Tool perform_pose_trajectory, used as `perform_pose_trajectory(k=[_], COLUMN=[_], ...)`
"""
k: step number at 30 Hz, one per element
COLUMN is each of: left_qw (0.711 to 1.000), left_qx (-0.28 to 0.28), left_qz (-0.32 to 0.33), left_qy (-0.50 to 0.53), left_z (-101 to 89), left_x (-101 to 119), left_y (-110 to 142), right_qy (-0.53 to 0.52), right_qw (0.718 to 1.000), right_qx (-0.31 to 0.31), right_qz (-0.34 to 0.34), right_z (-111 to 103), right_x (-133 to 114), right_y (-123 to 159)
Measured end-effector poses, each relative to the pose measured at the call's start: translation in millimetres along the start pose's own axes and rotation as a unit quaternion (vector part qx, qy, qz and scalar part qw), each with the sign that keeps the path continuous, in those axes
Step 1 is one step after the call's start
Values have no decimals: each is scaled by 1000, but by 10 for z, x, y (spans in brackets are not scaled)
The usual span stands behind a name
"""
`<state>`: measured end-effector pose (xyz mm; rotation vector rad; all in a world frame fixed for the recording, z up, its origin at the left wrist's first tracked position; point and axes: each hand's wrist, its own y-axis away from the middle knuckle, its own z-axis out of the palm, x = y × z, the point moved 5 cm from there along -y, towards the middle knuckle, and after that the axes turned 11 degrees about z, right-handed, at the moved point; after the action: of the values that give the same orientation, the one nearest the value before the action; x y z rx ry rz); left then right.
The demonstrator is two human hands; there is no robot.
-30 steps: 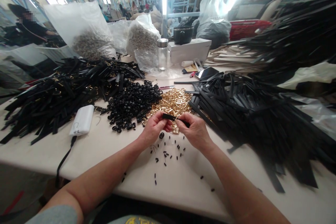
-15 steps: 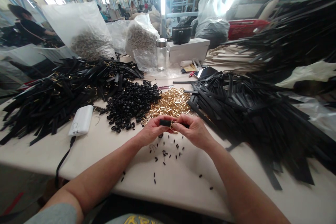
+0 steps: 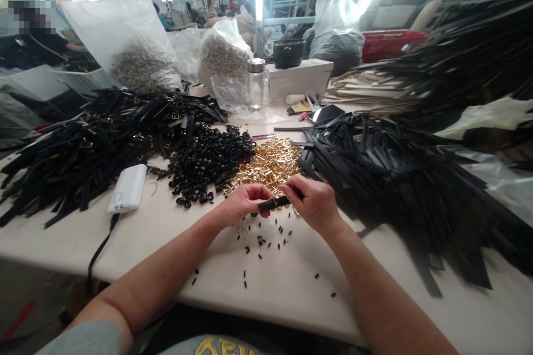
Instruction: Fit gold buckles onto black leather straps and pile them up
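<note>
Plainly, you have work at every stage spread along the counter. At the far left, the heap of buckled straps glints with gold fittings; these look like the finished ones, though whether each is complete cannot be told. Just in front of that heap lies a white device with a dark cable. Next comes a heap of small black loops, still loose, so plenty of those seem left to use. Your left hand has its fingers pinching the black strap near its left end, and the strap is held above the counter, slightly tilted. A gold buckle sits on it, so that piece looks partly done; no loop can be made out on it. Behind the strap spreads a heap of loose gold buckles, and small black bits lie scattered nearer you. Your right hand pinches the strap's other end between thumb and fingers. Farther right, the large pile of black straps shows no buckles, so much appears to remain.
</note>
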<state>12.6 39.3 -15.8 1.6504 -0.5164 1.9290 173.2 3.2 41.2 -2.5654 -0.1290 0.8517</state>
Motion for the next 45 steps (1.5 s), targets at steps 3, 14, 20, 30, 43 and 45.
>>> perform_pose_trajectory(k=[3,14,20,30,43,45], left_qw=[1000,986,983,978,918,909], left_qx=[-1,124,134,147,21,-17], left_qz=[-9,113,120,135,141,135], left_qy=[-25,2,-41,-69,-369,-394], left_z=[42,-60,23,67,-292,-284], left_x=[26,117,215,127,425,447], left_y=[19,-32,13,15,31,58], right_qy=[25,-32,-197,-508,-376,-384], right_qw=[997,997,974,822,896,892], right_qx=[47,-74,-84,-131,-69,-69], right_qz=[-53,-8,77,222,228,228], right_z=[-12,134,308,493,369,365], right_x=[-48,-61,-25,-32,202,212], right_y=[10,23,71,136,50,44])
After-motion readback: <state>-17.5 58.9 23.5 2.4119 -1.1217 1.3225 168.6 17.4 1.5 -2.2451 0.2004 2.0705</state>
